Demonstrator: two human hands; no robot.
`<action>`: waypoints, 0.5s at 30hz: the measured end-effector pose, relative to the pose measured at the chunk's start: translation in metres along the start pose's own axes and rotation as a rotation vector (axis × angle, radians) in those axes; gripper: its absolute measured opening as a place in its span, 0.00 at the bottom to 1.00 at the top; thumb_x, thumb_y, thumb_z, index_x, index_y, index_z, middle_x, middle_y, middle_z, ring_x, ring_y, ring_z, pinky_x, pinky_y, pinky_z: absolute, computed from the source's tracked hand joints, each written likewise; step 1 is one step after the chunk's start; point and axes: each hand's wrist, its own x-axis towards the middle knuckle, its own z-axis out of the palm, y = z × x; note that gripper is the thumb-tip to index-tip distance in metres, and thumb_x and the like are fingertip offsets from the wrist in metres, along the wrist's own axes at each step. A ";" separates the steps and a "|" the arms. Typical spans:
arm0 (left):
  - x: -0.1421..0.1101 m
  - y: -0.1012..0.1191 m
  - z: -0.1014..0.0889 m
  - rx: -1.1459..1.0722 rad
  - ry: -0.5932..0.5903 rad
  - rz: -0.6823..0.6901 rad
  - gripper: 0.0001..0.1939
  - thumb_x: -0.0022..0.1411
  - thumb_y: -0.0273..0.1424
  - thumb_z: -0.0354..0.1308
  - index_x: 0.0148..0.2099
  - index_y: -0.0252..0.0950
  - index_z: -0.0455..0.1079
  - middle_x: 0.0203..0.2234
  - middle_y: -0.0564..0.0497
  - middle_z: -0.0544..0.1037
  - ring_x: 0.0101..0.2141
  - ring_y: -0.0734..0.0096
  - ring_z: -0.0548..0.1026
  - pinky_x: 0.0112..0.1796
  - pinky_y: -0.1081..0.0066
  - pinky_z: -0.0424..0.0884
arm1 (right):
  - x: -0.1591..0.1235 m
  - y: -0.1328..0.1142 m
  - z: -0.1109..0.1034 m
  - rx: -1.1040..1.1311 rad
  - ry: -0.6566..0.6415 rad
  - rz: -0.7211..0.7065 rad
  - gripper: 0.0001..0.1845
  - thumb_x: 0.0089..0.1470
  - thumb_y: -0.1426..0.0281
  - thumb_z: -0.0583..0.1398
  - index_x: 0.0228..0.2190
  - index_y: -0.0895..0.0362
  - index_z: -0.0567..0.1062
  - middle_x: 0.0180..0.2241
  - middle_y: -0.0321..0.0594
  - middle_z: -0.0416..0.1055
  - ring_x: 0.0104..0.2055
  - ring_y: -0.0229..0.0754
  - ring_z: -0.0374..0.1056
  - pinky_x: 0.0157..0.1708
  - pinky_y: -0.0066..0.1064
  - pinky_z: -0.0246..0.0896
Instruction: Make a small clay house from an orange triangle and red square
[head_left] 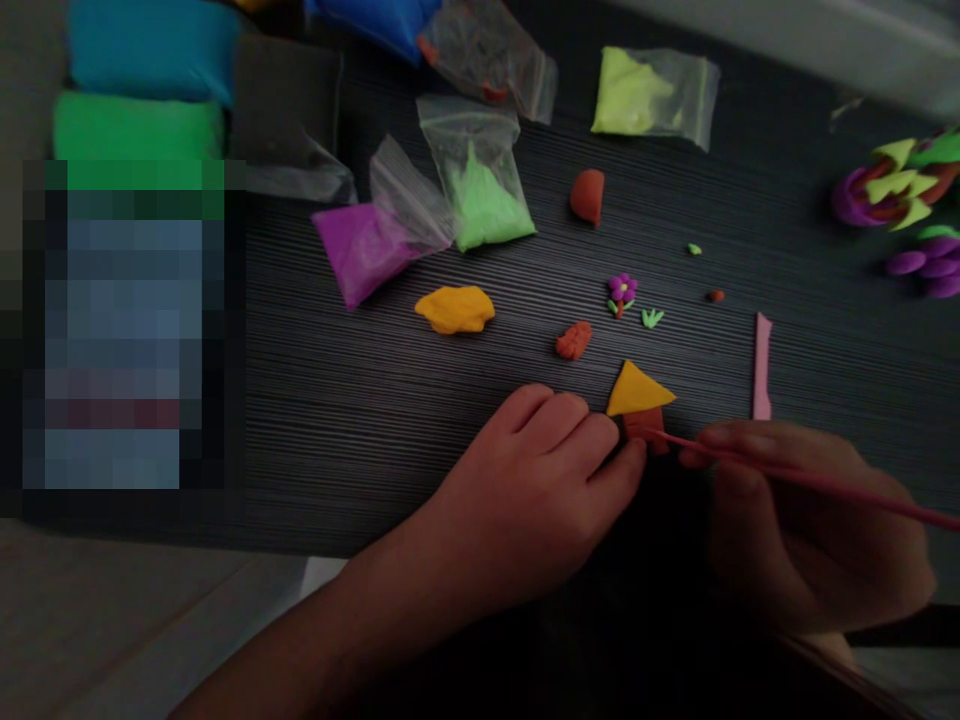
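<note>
A small clay house lies on the dark table: a yellow triangular roof [637,389] above an orange-red block [646,427]. My left hand [544,480] rests curled on the table, its fingertips pressed against the block's left side. My right hand [795,520] is closed round a thin pink stick tool [795,480], whose tip touches the block. Just beyond lie an orange clay scrap [574,341], a yellow clay lump [455,309] and a tiny purple clay flower [621,293].
Plastic bags of purple [367,245], light green [480,195] and yellow-green clay [649,95] lie at the back. A pink clay strip [763,365] lies to the right. Finished clay flowers [900,190] sit at the far right. Blue and green clay packs [142,90] are stacked at the far left.
</note>
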 end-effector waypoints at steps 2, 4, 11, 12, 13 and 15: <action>0.000 0.000 0.000 -0.006 -0.003 0.008 0.13 0.60 0.30 0.51 0.48 0.36 0.68 0.30 0.51 0.69 0.35 0.66 0.65 0.39 0.61 0.65 | 0.000 0.001 0.004 -0.007 0.042 -0.041 0.21 0.41 0.83 0.62 0.38 0.52 0.74 0.31 0.36 0.74 0.28 0.39 0.69 0.26 0.34 0.66; 0.000 0.000 0.000 -0.007 -0.002 0.011 0.13 0.60 0.30 0.51 0.47 0.36 0.68 0.30 0.51 0.69 0.35 0.66 0.65 0.39 0.62 0.65 | 0.001 0.001 0.008 -0.027 0.085 -0.056 0.18 0.42 0.81 0.62 0.36 0.52 0.74 0.30 0.36 0.75 0.28 0.40 0.69 0.26 0.35 0.67; 0.000 0.000 0.000 -0.003 -0.016 0.003 0.12 0.61 0.30 0.49 0.46 0.36 0.68 0.30 0.51 0.69 0.35 0.66 0.65 0.38 0.62 0.64 | 0.000 0.002 0.007 -0.025 0.005 -0.027 0.20 0.41 0.82 0.63 0.37 0.52 0.73 0.31 0.35 0.74 0.29 0.38 0.70 0.27 0.34 0.68; 0.000 0.000 0.000 -0.005 -0.022 0.002 0.12 0.61 0.30 0.49 0.46 0.36 0.68 0.30 0.51 0.69 0.35 0.66 0.65 0.38 0.62 0.64 | 0.000 0.003 0.006 -0.031 -0.011 -0.023 0.20 0.41 0.82 0.63 0.37 0.52 0.73 0.32 0.35 0.74 0.29 0.38 0.70 0.28 0.33 0.68; 0.000 0.000 0.000 -0.006 -0.026 0.001 0.12 0.61 0.30 0.49 0.46 0.36 0.68 0.30 0.51 0.69 0.35 0.66 0.65 0.38 0.62 0.64 | 0.000 0.003 0.005 -0.039 -0.007 -0.034 0.20 0.40 0.82 0.64 0.37 0.53 0.73 0.31 0.35 0.74 0.30 0.38 0.70 0.27 0.33 0.68; 0.000 0.000 -0.001 -0.005 -0.031 0.003 0.12 0.61 0.30 0.49 0.46 0.35 0.68 0.30 0.51 0.69 0.34 0.66 0.65 0.37 0.62 0.64 | 0.000 0.004 0.004 -0.045 0.003 -0.060 0.20 0.40 0.83 0.64 0.36 0.54 0.73 0.31 0.35 0.74 0.29 0.38 0.70 0.28 0.32 0.68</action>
